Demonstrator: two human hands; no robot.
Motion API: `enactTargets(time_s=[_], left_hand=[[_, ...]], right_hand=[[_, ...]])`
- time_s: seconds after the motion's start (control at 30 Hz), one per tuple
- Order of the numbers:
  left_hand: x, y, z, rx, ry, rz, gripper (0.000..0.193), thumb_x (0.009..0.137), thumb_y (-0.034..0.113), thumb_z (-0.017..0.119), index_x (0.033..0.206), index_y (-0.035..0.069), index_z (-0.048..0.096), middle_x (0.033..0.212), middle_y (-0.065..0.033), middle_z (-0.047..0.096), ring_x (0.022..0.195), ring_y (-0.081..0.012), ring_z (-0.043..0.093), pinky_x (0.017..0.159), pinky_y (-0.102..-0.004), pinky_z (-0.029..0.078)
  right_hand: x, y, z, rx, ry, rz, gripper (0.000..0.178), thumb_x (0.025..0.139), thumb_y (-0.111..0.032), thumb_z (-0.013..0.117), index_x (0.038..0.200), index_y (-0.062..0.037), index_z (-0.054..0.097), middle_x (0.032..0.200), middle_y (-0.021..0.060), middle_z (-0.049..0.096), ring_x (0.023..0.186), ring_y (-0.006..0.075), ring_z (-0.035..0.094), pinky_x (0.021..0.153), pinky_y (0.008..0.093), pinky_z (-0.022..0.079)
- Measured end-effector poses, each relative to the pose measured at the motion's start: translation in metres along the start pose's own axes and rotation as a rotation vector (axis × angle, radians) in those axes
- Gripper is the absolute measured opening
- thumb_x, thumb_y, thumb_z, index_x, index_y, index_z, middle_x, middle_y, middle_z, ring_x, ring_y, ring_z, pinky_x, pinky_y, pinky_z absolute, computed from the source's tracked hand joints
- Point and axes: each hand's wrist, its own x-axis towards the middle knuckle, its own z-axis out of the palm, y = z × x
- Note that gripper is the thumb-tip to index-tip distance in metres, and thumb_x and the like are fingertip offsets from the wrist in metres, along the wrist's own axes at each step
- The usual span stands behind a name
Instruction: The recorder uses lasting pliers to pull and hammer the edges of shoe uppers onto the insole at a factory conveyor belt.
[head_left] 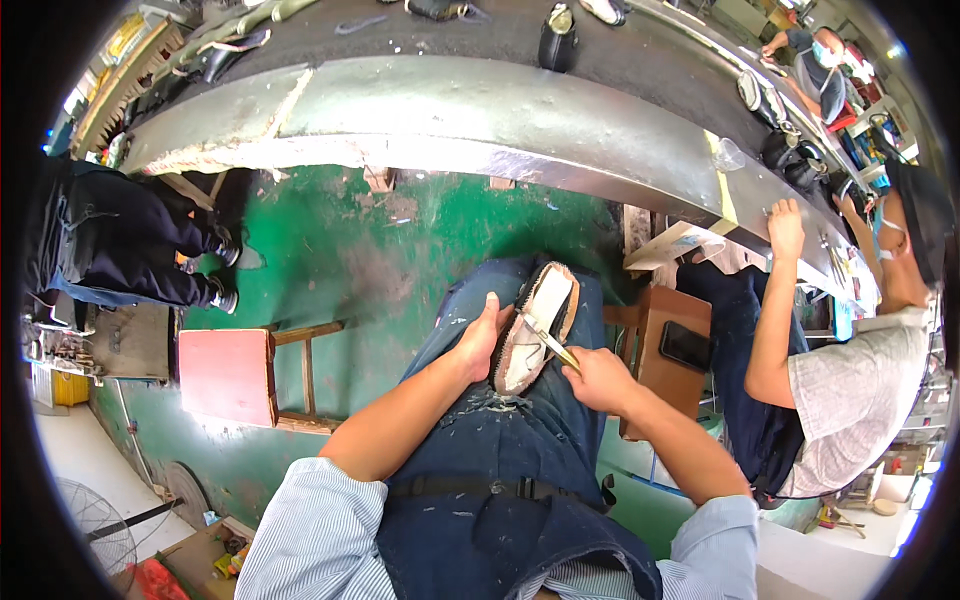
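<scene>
A shoe [521, 366] rests sole side up across my thighs, its pale underside framed by a brown, uneven rim. My left hand [483, 338] grips the shoe along its left edge, with the thumb pointing up. In my right hand [600, 380] is a slim metal hand tool [547, 339] with a yellowish handle; its exact kind is not clear. The tool's metal end lies over the middle of the underside, and whether it touches there I cannot tell. My apron has white scraps on it below the shoe's near end.
Ahead runs a long metal-edged bench [420, 110] with a dark belt carrying several shoes, one a black shoe [557, 40]. A pink-topped stool [226, 376] stands left. At right, a co-worker [850, 400] sits near a brown stool [668, 350] bearing a phone [686, 345]. Another person [130, 230] stands left.
</scene>
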Motion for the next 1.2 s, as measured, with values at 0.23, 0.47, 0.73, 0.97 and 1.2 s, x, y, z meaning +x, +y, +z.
enactTargets(time_s=[0.23,0.47,0.73,0.97,1.2], left_hand=[[0.030,-0.022,0.012,0.589,0.591,0.077,0.078,0.099,0.063,0.027,0.126,-0.004,0.058,0.128,-0.0266,0.059,0.121,-0.0337,0.057,0.097,-0.0443,0.044],[0.003,-0.024,0.028,1.229,0.631,0.514,0.048,0.104,0.037,0.034,0.130,0.004,0.058,0.120,-0.0242,0.063,0.116,-0.0408,0.057,0.098,-0.0420,0.045],[-0.012,-0.024,0.033,1.384,0.456,0.552,0.050,0.101,0.031,0.038,0.146,0.008,0.038,0.116,-0.0300,0.061,0.103,-0.0463,0.060,0.090,-0.0492,0.047],[-0.013,-0.012,0.033,1.744,0.269,0.520,0.052,0.101,0.030,0.041,0.152,0.029,0.027,0.107,-0.0353,0.056,0.087,-0.0497,0.061,0.081,-0.0528,0.051],[-0.018,0.007,0.050,1.821,0.220,0.284,0.054,0.101,0.037,0.041,0.152,0.030,0.026,0.115,-0.0377,0.053,0.090,-0.0492,0.063,0.085,-0.0516,0.050]], right_hand=[[-0.026,0.001,0.063,0.136,0.460,-0.039,0.024,0.085,-0.017,0.063,0.105,-0.0040,0.061,0.089,0.0220,0.066,0.084,0.0410,0.064,0.076,0.0494,0.051],[-0.053,0.006,0.029,0.214,0.152,-0.006,0.032,0.084,-0.016,0.060,0.111,0.0003,0.058,0.099,0.0256,0.065,0.092,0.0447,0.062,0.084,0.0495,0.050],[-0.013,0.036,0.030,-0.104,0.643,-0.206,0.042,0.085,-0.010,0.059,0.123,0.0061,0.052,0.112,0.0268,0.062,0.103,0.0425,0.061,0.092,0.0463,0.049],[-0.004,0.068,0.032,0.147,0.357,-0.056,0.020,0.089,-0.015,0.059,0.105,-0.0035,0.059,0.088,0.0200,0.066,0.086,0.0374,0.065,0.078,0.0456,0.052],[0.010,0.024,-0.006,0.501,0.425,0.020,0.026,0.097,-0.023,0.050,0.096,0.0014,0.058,0.079,0.0173,0.065,0.074,0.0296,0.066,0.071,0.0412,0.051]])
